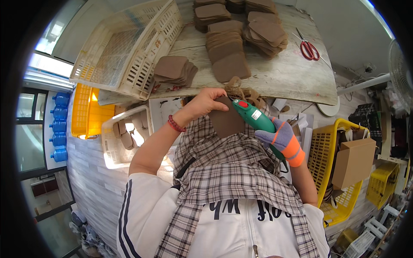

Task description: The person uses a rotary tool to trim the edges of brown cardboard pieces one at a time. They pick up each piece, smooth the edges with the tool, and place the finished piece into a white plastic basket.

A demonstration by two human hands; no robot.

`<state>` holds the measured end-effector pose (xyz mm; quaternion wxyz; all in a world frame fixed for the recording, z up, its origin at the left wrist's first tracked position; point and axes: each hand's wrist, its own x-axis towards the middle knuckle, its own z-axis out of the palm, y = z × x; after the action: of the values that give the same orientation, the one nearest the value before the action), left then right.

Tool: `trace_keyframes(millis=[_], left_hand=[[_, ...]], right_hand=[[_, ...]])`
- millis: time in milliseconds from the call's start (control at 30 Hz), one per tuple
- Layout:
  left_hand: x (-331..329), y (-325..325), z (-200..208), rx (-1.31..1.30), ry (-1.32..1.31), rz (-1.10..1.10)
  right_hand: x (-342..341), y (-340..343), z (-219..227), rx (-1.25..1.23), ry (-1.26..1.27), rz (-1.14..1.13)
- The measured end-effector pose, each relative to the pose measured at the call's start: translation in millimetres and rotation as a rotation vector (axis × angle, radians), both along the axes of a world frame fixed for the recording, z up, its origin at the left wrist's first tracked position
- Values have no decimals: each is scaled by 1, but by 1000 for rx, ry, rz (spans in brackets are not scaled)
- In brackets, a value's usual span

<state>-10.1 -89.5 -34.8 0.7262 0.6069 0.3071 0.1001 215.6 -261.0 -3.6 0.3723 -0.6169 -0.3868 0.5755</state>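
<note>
My left hand [204, 103] pinches a flat brown piece with rounded corners [227, 122], thumb on top, over my lap just off the table's near edge. My right hand [284, 139], in a grey-purple and orange glove, is wrapped round a green handheld power tool with a red button [254, 116]. The tool's front end meets the piece's upper right edge; its working tip is hard to make out. Curled brown strips [247, 92] bunch just beyond it. On the table, similar brown pieces lie in a fanned row [230, 64], with a smaller pile [174, 70] to its left.
Red-handled scissors [309, 49] lie at the table's right. A white crate [146, 60] leans at its left, above a white basket of brown pieces [124, 159] and a yellow crate [81, 112]. At right stands a yellow basket [320, 159] with a cardboard box [353, 163].
</note>
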Motion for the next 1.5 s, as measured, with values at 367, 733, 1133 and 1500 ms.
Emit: trace_keyframes(millis=[367, 733, 1133, 1500], left_hand=[[-107, 107, 18, 307, -161, 868], [26, 41, -9, 1410, 354, 593], [58, 53, -54, 477, 373, 878], [72, 35, -63, 1358, 342, 497]], right_hand=[[14, -13, -6, -20, -17, -110], [30, -29, -39, 23, -190, -185], [29, -39, -48, 90, -267, -223], [29, -38, -45, 57, -200, -235]])
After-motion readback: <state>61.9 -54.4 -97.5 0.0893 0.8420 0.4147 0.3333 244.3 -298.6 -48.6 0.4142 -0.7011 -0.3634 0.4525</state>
